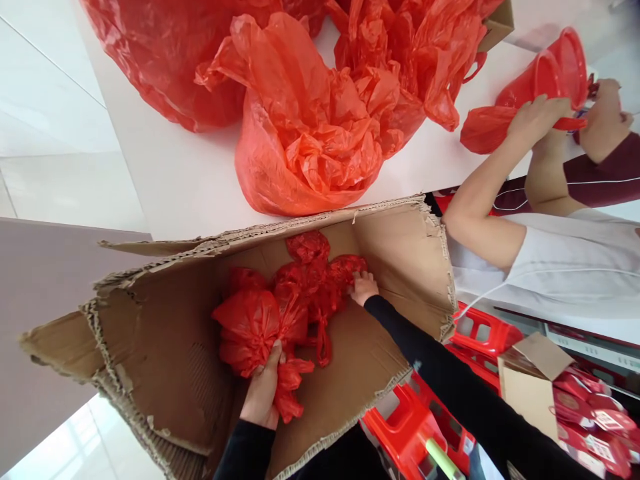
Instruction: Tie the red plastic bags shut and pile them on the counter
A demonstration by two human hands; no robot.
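Both of my arms reach down into a tall cardboard box [165, 353] with ragged cut edges. Several tied red plastic bags [303, 287] lie at its bottom. My left hand [264, 387] is closed round the gathered neck of a tied red plastic bag [250, 327] on the left side of the pile. My right hand [364, 288] rests against another red bag [345, 270] at the right end; its fingers curl at the bag's edge, partly hidden, and whether they grip it I cannot make out.
Big red plastic bags [310, 147] stand on the white table [175, 180] beyond the box. At right, another person's hand [540, 117] holds a red bag near red buckets [555, 73]. Red plastic stools [405, 420] and an open carton [530, 393] of red packets are below.
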